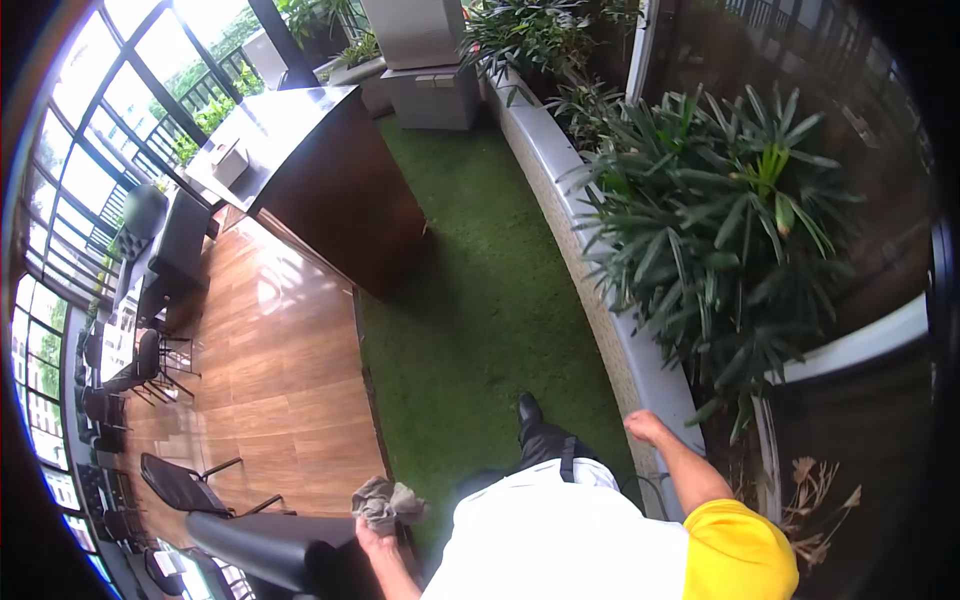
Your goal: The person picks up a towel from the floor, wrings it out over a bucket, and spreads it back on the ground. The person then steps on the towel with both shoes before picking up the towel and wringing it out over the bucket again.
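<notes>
A crumpled grey-brown cloth (382, 503) is bunched in my left hand (372, 538), whose fingers are closed around it. That hand is low in the view, beside the black armrest of a chair (255, 545). My right hand (645, 426) hangs in a loose fist near the edge of the long planter (590, 270). Nothing shows in its curled fingers. One black shoe (529, 407) is on the green turf (480, 250) ahead of my body.
Leafy plants (710, 220) spill over the planter on the right. A brown counter (340, 190) with a small box (230, 165) on top stands ahead left. Wood flooring (270, 370) borders the turf, with a black chair (185, 485) and more seats along the windows. A pillar (425, 75) stands ahead.
</notes>
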A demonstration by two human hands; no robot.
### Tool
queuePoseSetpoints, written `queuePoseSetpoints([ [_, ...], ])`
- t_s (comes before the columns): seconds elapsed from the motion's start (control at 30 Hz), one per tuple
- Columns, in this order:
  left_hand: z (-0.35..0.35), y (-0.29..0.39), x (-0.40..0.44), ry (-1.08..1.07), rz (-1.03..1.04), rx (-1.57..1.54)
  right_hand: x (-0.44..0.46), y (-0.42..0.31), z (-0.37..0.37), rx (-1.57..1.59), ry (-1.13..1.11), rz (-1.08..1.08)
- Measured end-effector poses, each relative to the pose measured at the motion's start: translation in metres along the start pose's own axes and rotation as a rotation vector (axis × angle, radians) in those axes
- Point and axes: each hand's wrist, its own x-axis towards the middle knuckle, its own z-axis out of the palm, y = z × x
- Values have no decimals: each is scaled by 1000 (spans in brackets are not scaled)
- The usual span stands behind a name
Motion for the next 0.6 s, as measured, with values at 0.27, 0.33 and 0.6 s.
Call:
queuePoseSetpoints([
  [0.27, 195, 19, 91, -99, 58, 44, 122, -358, -45, 10, -159, -716],
  [0.33, 258, 14, 125, -156, 96, 69, 144, -438, -54, 1, -239, -805],
  [0.6, 500, 0, 286, -375, 74, 123, 312, -530, -141, -223, -69, -675],
])
